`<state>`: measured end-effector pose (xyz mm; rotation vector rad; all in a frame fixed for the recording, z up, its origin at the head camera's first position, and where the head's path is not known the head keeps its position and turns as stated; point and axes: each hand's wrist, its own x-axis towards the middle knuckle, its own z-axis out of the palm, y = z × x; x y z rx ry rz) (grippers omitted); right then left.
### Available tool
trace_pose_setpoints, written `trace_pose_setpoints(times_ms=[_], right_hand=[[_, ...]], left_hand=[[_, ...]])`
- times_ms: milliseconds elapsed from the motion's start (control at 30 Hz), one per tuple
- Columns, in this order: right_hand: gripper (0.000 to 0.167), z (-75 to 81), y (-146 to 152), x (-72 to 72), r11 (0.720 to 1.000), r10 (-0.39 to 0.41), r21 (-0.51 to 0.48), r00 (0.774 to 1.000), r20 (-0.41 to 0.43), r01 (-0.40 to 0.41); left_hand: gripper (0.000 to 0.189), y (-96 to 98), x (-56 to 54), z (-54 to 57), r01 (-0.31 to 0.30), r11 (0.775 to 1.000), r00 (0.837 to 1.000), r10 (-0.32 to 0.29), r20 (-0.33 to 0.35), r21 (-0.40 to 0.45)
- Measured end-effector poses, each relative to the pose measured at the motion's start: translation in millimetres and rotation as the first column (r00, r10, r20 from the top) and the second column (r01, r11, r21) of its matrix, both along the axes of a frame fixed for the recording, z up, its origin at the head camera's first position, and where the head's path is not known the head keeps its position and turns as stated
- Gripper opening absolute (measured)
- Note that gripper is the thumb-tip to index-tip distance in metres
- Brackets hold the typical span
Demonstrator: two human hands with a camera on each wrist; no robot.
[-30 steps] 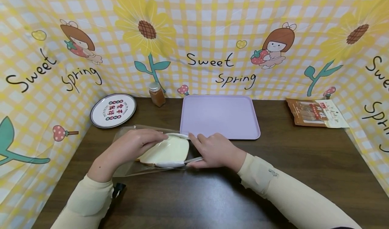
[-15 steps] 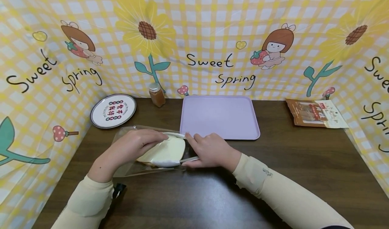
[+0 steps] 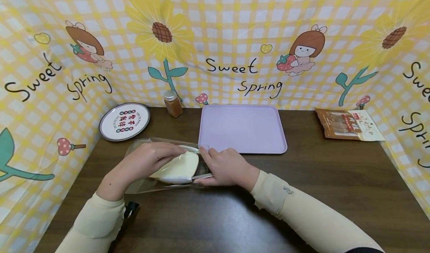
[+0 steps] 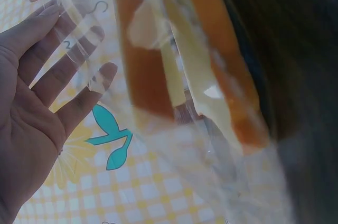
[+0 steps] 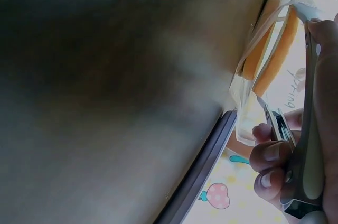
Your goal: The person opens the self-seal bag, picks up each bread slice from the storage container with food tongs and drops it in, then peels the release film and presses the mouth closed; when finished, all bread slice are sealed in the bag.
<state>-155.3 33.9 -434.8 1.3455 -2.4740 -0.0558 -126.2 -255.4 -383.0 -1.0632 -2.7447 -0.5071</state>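
Observation:
Pale bread slices with a brown crust [image 3: 183, 165] lie in a clear plastic bag [image 3: 137, 187] at the left of the table. My left hand [image 3: 152, 158] is over the bag's upper side, fingers extended; in the left wrist view, film overlaps its spread fingertips, beside two slices [image 4: 148, 71]. With my right hand [image 3: 228, 167] I grip a pair of grey-handled tongs [image 5: 309, 145], fingers curled round them. Their broad white tips lie along both sides of the bread, close to the bag's mouth. Part of the bread is hidden under my left hand.
A purple tray [image 3: 242, 130] sits behind my right hand. Back left are a white printed plate [image 3: 124, 121] and a small jar of brown contents [image 3: 173, 104]. A brown-and-white food packet [image 3: 349, 124] lies far right. Checked cloth [image 3: 228, 29] hangs around the table.
My right hand has shifted left with the tongs, and the bread has moved left between their tips, deeper into the bag. My left hand stays almost still.

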Motion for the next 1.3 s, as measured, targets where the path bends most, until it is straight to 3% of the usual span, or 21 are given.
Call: trace_pose_setpoints(times_ms=[500,933,1300], right_hand=[[0.098,-1.7,-13.9,-4.6,1.000,-0.006,-0.004,1.000,-0.013,0.006],[0.099,1.6,-22.3,-4.1,0.999,-0.026,0.042,0.999,0.030,0.025],[0.110,4.1,-31.3,2.9,0.991,-0.094,0.113,0.983,0.156,0.076]], left_hand=[[0.029,0.0,-2.8,-1.4,0.009,1.000,0.999,-0.009,-0.045,-0.005],[0.030,-0.1,-1.3,1.5,0.012,1.000,1.000,-0.012,-0.029,0.004],[0.030,-1.5,0.3,1.6,-0.014,1.000,1.000,0.014,0.013,-0.007]])
